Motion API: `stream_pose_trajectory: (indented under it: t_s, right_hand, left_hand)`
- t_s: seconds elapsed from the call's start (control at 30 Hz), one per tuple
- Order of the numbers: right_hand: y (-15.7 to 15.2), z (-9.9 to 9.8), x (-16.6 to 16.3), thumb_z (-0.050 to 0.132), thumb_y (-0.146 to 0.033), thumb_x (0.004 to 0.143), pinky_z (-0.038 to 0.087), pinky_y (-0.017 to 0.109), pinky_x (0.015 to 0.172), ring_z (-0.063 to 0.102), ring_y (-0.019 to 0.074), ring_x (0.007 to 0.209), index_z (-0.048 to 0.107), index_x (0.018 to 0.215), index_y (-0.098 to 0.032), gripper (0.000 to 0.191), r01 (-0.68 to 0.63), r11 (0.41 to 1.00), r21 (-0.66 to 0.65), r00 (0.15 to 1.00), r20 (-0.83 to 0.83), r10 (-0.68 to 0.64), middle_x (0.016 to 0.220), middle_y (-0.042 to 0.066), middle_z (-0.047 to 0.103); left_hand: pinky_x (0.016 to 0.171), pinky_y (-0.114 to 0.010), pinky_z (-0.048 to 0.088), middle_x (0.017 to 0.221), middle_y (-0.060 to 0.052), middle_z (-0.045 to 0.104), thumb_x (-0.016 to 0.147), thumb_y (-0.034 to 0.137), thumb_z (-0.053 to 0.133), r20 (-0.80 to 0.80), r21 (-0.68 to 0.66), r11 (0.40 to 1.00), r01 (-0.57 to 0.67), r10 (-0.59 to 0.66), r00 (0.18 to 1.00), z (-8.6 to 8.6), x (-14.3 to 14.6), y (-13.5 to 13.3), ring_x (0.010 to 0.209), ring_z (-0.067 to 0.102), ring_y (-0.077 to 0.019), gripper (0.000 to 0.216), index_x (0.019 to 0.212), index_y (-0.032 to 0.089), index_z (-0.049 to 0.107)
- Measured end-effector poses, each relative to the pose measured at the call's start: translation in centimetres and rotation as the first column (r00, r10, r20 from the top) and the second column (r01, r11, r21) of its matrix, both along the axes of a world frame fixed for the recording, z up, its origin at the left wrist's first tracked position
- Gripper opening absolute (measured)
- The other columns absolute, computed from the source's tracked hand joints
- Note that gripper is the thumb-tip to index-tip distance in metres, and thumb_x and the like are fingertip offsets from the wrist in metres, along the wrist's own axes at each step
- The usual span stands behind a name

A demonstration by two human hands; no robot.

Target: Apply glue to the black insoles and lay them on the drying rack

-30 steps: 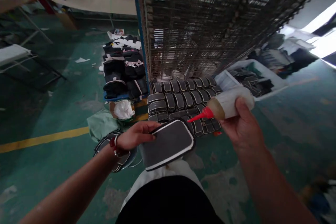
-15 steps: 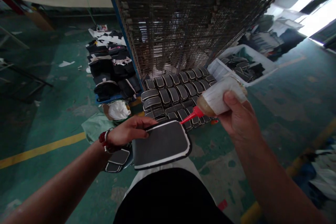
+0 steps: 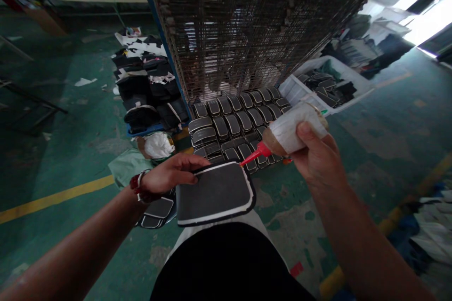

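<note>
My left hand (image 3: 176, 172) grips the far left edge of a dark grey padded panel (image 3: 215, 193), thumb on top and fingers beneath it. The panel has rounded corners on its right side, a black rim and a white band just inside that rim. In my right hand (image 3: 316, 150) is a squeeze bottle (image 3: 291, 127), wrapped in white and tilted down to the left. Its red nozzle (image 3: 252, 154) points at the panel's far right corner, its tip at or just over the white band. My right fingers are partly hidden behind the bottle.
A tall wire rack (image 3: 240, 23) stands ahead, with rows of stacked dark panels (image 3: 233, 124) at its foot. To the right is a white bin (image 3: 296, 87) of dark pieces. Bundled black pieces (image 3: 134, 87) lie left; more panels (image 3: 160, 207) sit below my left wrist.
Both hands, the panel and the bottle appear slightly further left in view, along with a small shift of the camera. The nozzle stays near the same corner.
</note>
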State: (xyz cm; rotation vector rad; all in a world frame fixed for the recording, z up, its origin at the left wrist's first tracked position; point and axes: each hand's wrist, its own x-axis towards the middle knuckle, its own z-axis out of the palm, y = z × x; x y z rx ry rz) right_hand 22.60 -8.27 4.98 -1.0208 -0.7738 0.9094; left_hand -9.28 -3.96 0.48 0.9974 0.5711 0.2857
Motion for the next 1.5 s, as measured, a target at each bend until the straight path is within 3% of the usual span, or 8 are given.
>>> stream_pose_trajectory:
  t_s: [0.23,0.4,0.57,0.73,1.03,1.27,1.5]
  right_hand:
    - [-0.2,-0.5,-0.1,0.095,-0.044,0.070,0.064,0.026,0.072,0.070,0.0150,0.079,0.076,0.090,-0.025,0.034,0.042,0.997,-0.066,0.999,-0.027,-0.043,0.091,-0.001,0.074]
    - [-0.5,-0.6,-0.3,0.098,-0.046,0.063,0.063,0.028,0.061,0.069,0.0174,0.074,0.076,0.089,-0.026,0.039,0.088,0.990,-0.109,0.994,-0.050,-0.093,0.084,0.000,0.073]
    - [-0.7,-1.0,-0.5,0.096,-0.049,0.065,0.062,0.029,0.054,0.071,0.0214,0.074,0.073,0.085,-0.025,0.038,0.098,0.985,-0.139,0.994,-0.037,-0.104,0.074,-0.001,0.069]
    - [-0.9,-1.3,-0.7,0.096,-0.051,0.065,0.055,0.025,0.044,0.064,0.0170,0.061,0.073,0.091,-0.023,0.044,0.097,0.980,-0.173,0.989,-0.090,-0.114,0.074,-0.001,0.068]
    - [0.2,-1.9,-1.0,0.093,-0.050,0.070,0.054,0.022,0.045,0.069,0.0177,0.069,0.071,0.095,-0.021,0.044,0.149,0.975,-0.166,0.974,-0.147,-0.174,0.086,0.001,0.073]
    - [0.8,-2.4,-1.0,0.085,-0.050,0.081,0.052,0.024,0.048,0.069,0.0176,0.071,0.071,0.097,-0.022,0.035,0.218,0.969,-0.117,0.974,-0.037,-0.223,0.085,0.001,0.071]
    - [1.4,-2.6,-0.8,0.089,-0.048,0.077,0.059,0.027,0.057,0.071,0.0186,0.077,0.071,0.095,-0.022,0.036,0.276,0.952,-0.130,0.952,-0.102,-0.290,0.086,0.000,0.071]
  left_hand:
    - [0.073,-0.027,0.060,0.104,-0.011,0.083,0.077,0.010,0.074,-0.011,0.019,0.998,-0.064,0.065,0.998,-0.4,-0.3,0.5,0.084,0.077,-0.0219,0.036,0.109,0.021,0.084]
    - [0.073,-0.026,0.060,0.102,-0.011,0.083,0.072,0.007,0.075,-0.042,0.046,0.988,-0.147,0.148,0.988,-0.3,-0.4,0.9,0.085,0.078,-0.0218,0.036,0.104,0.020,0.085]
    - [0.070,-0.024,0.059,0.095,-0.008,0.084,0.067,0.004,0.076,-0.018,0.015,0.975,-0.224,0.224,0.974,-0.4,-0.6,1.4,0.081,0.077,-0.0200,0.038,0.099,0.021,0.086]
    - [0.069,-0.024,0.060,0.094,-0.007,0.083,0.068,0.005,0.076,-0.007,0.024,0.967,-0.254,0.254,0.967,-0.6,-0.9,1.6,0.078,0.076,-0.0193,0.035,0.097,0.021,0.086]
    - [0.070,-0.025,0.061,0.096,-0.010,0.083,0.072,0.006,0.079,0.035,-0.004,0.942,-0.335,0.335,0.942,-0.8,-0.8,1.6,0.078,0.076,-0.0202,0.033,0.102,0.016,0.084]
    - [0.071,-0.025,0.063,0.095,-0.009,0.082,0.075,0.003,0.080,0.061,-0.094,0.924,-0.371,0.378,0.924,-1.5,-0.5,1.7,0.078,0.077,-0.0190,0.030,0.103,0.015,0.081]
    - [0.068,-0.022,0.063,0.092,-0.007,0.082,0.072,0.002,0.083,0.053,-0.147,0.901,-0.407,0.418,0.907,-1.4,0.3,1.7,0.074,0.077,-0.0165,0.030,0.099,0.015,0.079]
